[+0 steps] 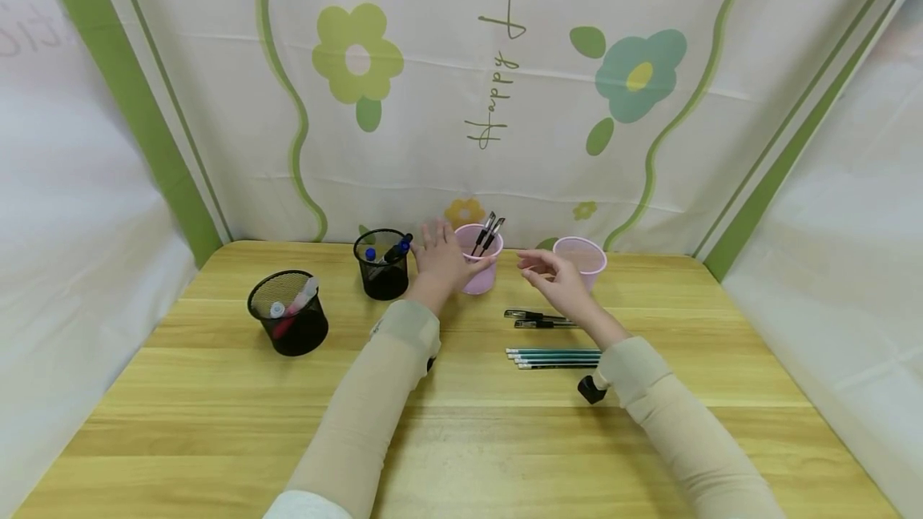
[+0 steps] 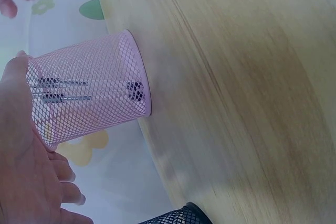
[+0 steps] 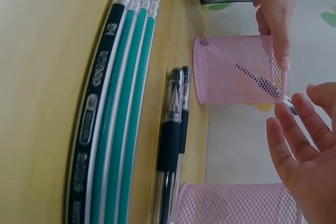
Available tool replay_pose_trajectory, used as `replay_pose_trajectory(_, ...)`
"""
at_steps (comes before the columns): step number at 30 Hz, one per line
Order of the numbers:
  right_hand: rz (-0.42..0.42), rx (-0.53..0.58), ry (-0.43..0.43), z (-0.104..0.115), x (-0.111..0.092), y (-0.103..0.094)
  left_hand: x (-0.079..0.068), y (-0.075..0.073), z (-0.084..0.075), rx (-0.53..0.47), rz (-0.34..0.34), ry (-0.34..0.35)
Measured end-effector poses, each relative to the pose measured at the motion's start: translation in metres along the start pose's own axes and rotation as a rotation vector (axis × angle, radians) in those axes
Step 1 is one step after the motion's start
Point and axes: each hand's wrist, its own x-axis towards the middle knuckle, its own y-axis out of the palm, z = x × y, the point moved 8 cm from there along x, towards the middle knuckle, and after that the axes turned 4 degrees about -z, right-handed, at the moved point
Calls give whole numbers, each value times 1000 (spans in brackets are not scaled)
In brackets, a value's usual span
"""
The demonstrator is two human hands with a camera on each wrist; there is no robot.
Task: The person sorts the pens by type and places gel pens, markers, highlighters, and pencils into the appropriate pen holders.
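Observation:
Two black-grip clear pens (image 1: 487, 235) stand in a pink mesh pen cup (image 1: 479, 282) near the back of the table. My left hand (image 1: 438, 264) lies against this cup's left side with fingers spread, the thumb along the front of its rim. To the right, my right hand (image 1: 561, 280) hovers between the two pink cups, fingers loosely bent and holding nothing. Behind it is the second pink mesh cup (image 1: 594, 264), partly covered by the hand. Several gel pens (image 3: 170, 114) lie on the table below the right hand, beside a row of green and black pencils (image 3: 113, 114).
A black mesh cup (image 1: 384, 282) with blue- and black-capped pens stands left of my left hand. Farther left and nearer is another black mesh cup (image 1: 297, 335) holding pink and white-ended items. A flowered curtain (image 1: 433, 158) hangs behind the wooden table (image 1: 461, 455).

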Motion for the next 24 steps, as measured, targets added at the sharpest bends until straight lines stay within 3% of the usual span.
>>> replay_pose_trajectory(6, 58, -55, -32, -5, -5, 1, -1, -1, 0, -24, -1, -6)
replay_pose_trajectory(16, 233, -274, -95, -9, -17, 9, 0, 0, 0, -42, 3, -5)
replay_pose_trajectory(24, 268, -408, -231, -13, -24, 8, 0, 0, 0, -54, 4, -6)
